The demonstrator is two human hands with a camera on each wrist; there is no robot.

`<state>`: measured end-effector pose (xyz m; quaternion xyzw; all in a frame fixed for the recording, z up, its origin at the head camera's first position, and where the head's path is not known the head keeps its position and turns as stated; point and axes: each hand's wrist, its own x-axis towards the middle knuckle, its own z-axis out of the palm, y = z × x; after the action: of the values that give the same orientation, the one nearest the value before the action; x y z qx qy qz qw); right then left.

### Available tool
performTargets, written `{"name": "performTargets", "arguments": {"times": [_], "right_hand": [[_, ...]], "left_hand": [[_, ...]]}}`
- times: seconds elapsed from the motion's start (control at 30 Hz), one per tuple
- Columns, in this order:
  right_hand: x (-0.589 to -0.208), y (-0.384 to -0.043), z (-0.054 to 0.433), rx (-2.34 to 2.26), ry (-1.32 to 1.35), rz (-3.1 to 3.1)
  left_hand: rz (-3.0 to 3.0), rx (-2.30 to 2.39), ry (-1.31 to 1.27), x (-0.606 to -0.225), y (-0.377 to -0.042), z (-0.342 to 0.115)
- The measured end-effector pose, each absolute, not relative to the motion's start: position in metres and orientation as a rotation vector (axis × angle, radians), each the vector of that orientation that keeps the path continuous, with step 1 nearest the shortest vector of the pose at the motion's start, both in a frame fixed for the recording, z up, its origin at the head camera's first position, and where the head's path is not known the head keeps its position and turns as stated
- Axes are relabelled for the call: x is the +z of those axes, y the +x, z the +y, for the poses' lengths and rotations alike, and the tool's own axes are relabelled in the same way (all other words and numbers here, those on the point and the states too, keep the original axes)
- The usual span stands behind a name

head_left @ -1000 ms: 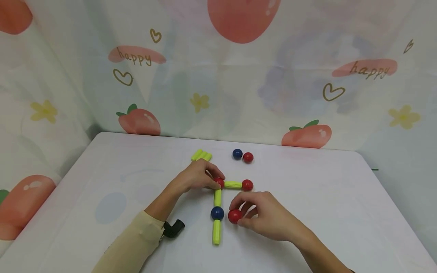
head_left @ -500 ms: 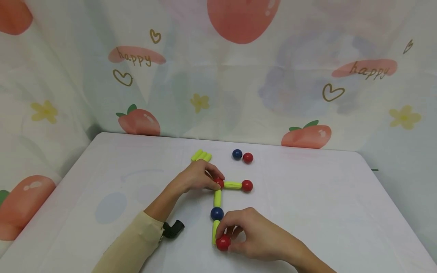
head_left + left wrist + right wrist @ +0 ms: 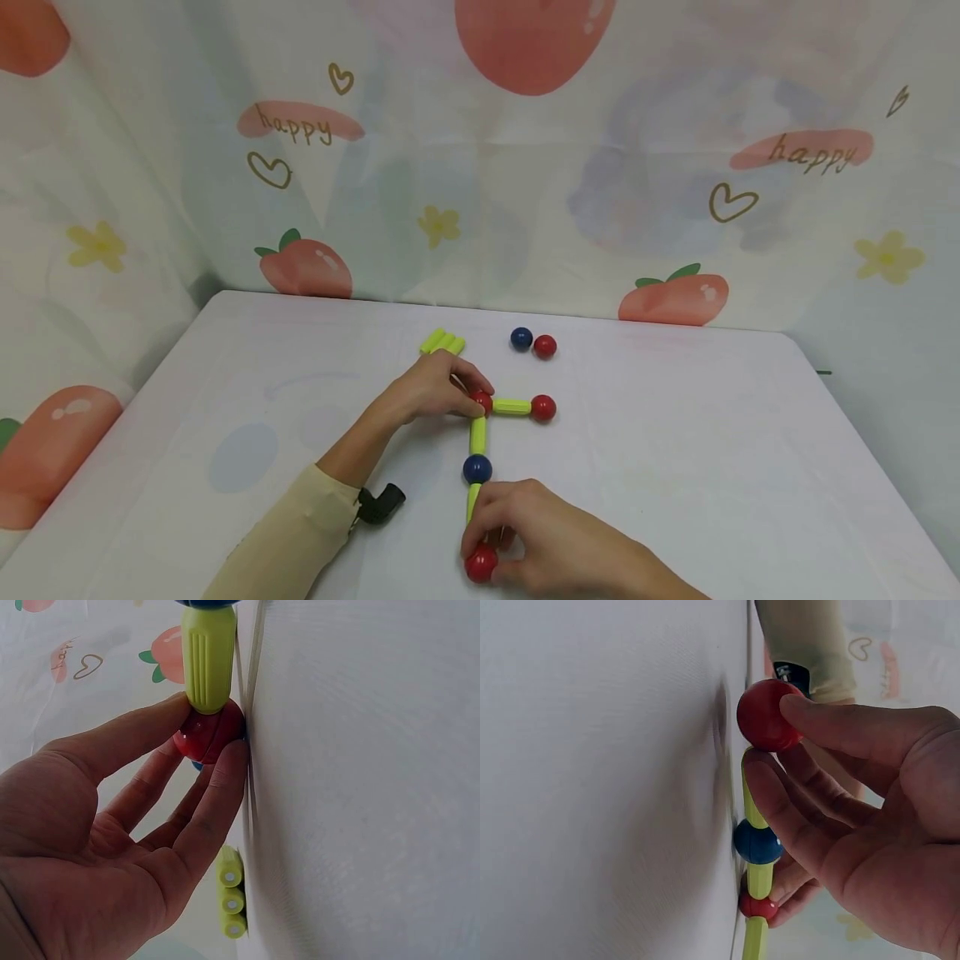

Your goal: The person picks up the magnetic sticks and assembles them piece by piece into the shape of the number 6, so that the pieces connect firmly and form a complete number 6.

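Observation:
My left hand [image 3: 438,385] pinches a red ball [image 3: 212,733] at the corner of a chain of balls and rods. From that ball one yellow-green rod [image 3: 512,407] runs right to another red ball [image 3: 543,407]. A second rod [image 3: 478,436] runs toward me to a blue ball [image 3: 477,468], followed by a third rod [image 3: 472,502], partly covered by my fingers. My right hand [image 3: 547,533] holds a separate red ball [image 3: 769,715] between thumb and fingers at that rod's near end. Whether ball and rod touch is hard to tell.
Several yellow-green rods [image 3: 442,341] lie side by side behind my left hand. A loose blue ball [image 3: 521,338] and red ball [image 3: 545,347] sit toward the back of the white table [image 3: 712,433]. A printed curtain [image 3: 525,192] stands behind it.
My right hand has moved toward me and slightly left, carrying its red ball from beside the blue ball to the near end of the chain. My left hand has stayed in place.

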<state>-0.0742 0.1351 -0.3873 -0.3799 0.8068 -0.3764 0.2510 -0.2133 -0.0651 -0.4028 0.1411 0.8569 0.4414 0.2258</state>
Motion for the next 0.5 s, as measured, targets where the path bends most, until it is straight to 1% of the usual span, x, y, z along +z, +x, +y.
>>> {"name": "performTargets", "arguments": {"times": [0.2,0.5], "right_hand": [[-0.3898,-0.0742,0.1315,-0.993,-0.938,2.166],[-0.3913,-0.0741,0.1291,-0.948,-0.977,2.226]], "left_hand": [[2.359,1.225,0.381,-0.4027,-0.2126,-0.0647],[2.362,1.228,0.373,-0.4028,-0.2131,-0.0646]]}}
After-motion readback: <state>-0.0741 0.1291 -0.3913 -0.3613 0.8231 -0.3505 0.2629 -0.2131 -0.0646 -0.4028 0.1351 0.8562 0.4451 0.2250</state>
